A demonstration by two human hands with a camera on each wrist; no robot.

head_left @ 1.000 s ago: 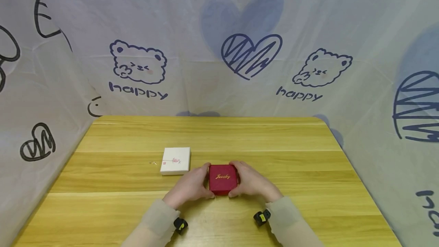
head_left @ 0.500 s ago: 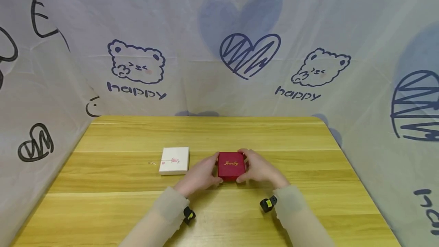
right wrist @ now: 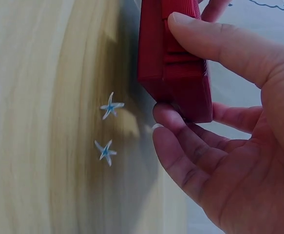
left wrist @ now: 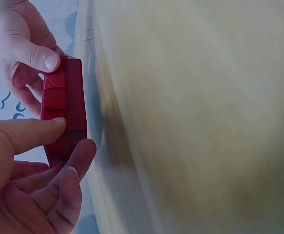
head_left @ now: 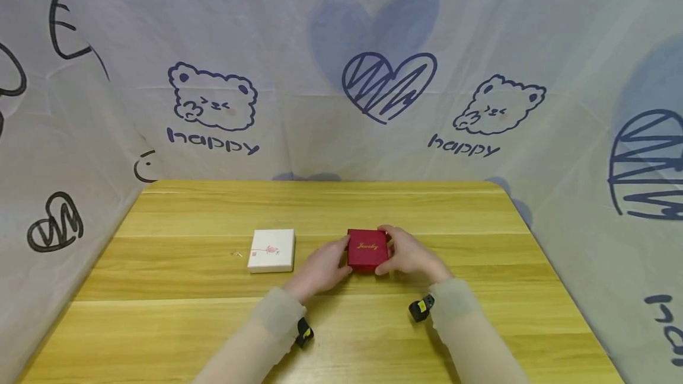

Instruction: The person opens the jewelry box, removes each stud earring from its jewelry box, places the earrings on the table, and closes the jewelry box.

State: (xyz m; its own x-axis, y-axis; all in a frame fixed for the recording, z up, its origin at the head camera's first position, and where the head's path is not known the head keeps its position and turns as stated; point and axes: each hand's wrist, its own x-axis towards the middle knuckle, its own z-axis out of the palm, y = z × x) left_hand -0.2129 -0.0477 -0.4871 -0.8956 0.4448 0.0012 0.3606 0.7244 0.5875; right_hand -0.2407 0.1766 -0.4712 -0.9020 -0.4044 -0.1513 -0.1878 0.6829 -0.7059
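Note:
Both hands hold a red jewelry box with gold "Jewelry" lettering on its lid and a ribbon bow on the near side. It appears to be slightly above the table. My left hand grips its left side, thumb on the near face. From the other side my right hand pinches it the same way, its thumb close to the bow. Two small white-and-blue starfish-shaped pieces, an upper starfish and a lower starfish, lie on the table by the right hand; the head view hides them.
A white square box with a pink flower print stands on the wooden table, left of the hands. Tiny shiny pieces lie left of it, too small to identify. A printed cloth hangs behind and along both sides.
Both hands have carried the red jewelry box away from the body and to the right, farther from the white box. The white box and the tiny pieces beside it have stayed put.

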